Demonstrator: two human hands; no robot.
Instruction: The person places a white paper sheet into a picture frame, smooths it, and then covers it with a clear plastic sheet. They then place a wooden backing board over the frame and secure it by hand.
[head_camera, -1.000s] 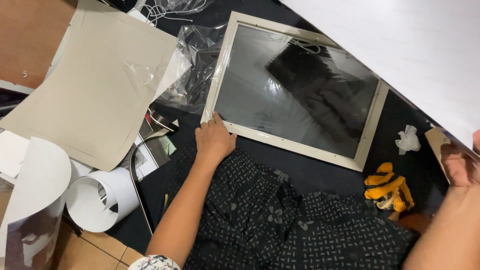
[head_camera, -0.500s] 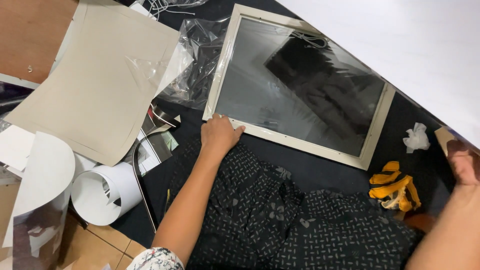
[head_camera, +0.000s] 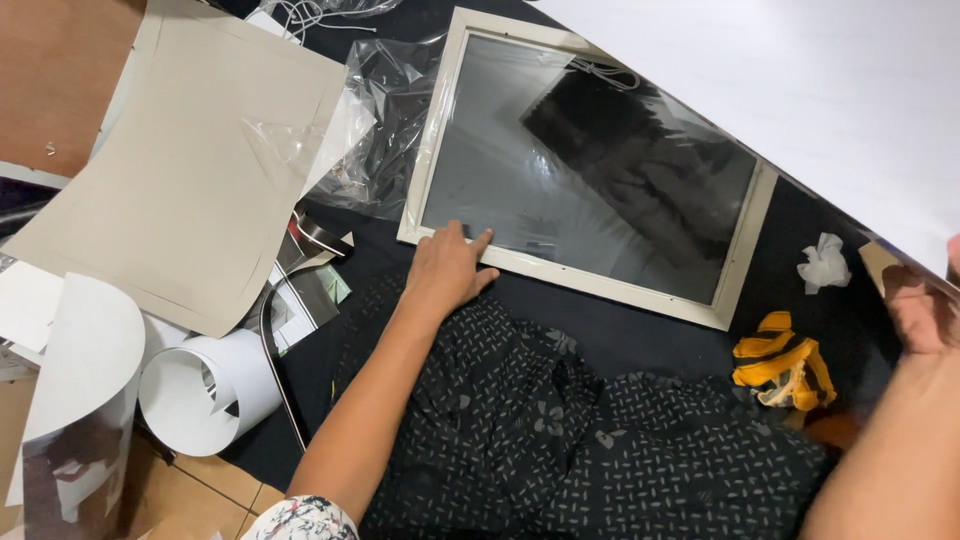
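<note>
Dark cloth (head_camera: 600, 330) (paper-littered) bears cream frame (head_camera: 590, 285); left hand (head_camera: 445, 270) fingers flat on it, right hand (head_camera: 925, 310) grips white sheet (head_camera: 800, 80).

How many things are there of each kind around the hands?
Hands: 2, left, right
Frames: 1
White sheets: 1
Card sheets: 1
Paper rolls: 1
Plastic bags: 1
Tissues: 1
Yellow cloths: 1
Total: 9

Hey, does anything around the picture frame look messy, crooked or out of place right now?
Yes. The picture frame lies askew on the dark cloth, the left hand on its lower edge. Crumpled clear plastic is bunched against its left side, a wadded tissue sits off its right corner, and curled white paper litters the floor.
</note>
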